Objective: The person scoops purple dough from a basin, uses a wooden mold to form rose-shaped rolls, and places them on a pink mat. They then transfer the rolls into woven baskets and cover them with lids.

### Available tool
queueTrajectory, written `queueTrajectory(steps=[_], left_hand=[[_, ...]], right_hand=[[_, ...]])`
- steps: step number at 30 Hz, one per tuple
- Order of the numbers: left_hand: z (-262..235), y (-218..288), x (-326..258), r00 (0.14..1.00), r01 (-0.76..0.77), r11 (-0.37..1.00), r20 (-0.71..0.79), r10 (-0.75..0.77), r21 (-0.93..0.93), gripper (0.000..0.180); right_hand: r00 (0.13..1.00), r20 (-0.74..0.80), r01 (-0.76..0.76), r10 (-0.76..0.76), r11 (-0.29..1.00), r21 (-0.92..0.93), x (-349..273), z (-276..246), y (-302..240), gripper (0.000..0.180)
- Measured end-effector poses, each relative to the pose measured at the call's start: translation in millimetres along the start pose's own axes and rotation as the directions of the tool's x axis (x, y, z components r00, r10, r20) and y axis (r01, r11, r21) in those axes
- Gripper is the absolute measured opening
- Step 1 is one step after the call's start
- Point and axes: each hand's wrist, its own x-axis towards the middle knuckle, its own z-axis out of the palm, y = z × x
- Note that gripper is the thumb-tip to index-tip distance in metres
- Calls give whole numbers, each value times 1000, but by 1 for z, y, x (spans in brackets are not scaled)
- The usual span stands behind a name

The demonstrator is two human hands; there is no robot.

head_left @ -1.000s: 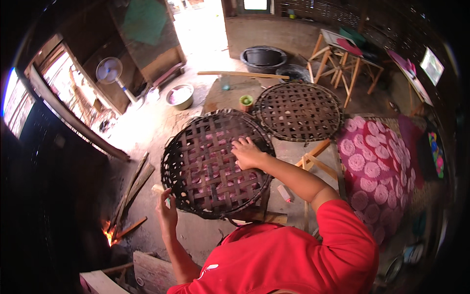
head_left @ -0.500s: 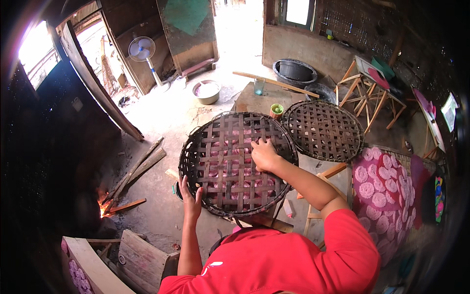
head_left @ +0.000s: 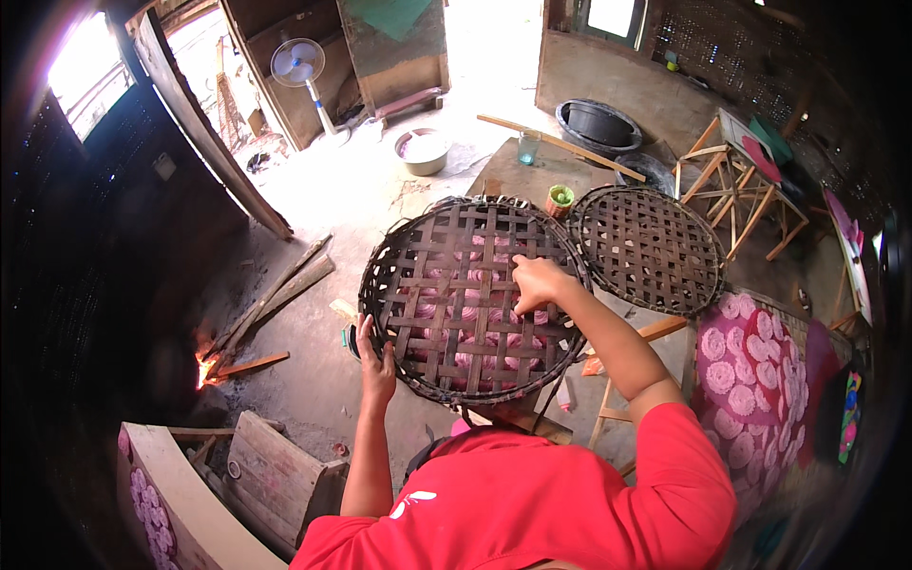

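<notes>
A round dark basket of openly woven flat strips (head_left: 432, 337) lies in front of me. Several pink coiled rounds (head_left: 463, 312) show through the gaps under its weave. Against the basket's near left rim rests my left hand (head_left: 377, 366), fingers stretched up and thumb apart. My right hand (head_left: 543, 285) is on the weave, right of the middle, with its fingers curled down on the strips. Whatever is in those fingers, if anything, is hidden. A second round woven tray (head_left: 648, 249) sits by the basket's far right edge.
Burning wood (head_left: 207, 366) lies on the floor to the left, with long logs (head_left: 285, 290) running out of it. Beyond the basket are an orange-green cup (head_left: 560, 199), a glass (head_left: 528, 147) and a basin (head_left: 424, 152). At right, pink rounds cover a mat (head_left: 746, 380).
My right hand's fingers have shifted on the weave, with index and thumb now further apart. The left hand stays at the rim. The whole view has shifted slightly.
</notes>
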Motion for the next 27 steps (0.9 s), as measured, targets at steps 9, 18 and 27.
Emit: queueTrajectory(steps=[9,18,27], left_hand=[[13,-7,-7,997,30,999,-72,-32,-28,52],[14,-15,-9,995,32,996,-96,-40,-85,51],[11,0,-9,998,-24,1000,-62,25,9,58]], right_hand=[[996,-86,-4,-1,998,-58,-12,-2,-22,54],[974,-225,-44,22,995,-93,-25,-16,-24,56],[991,-132,21,-13,998,60,-10,9,10,63]])
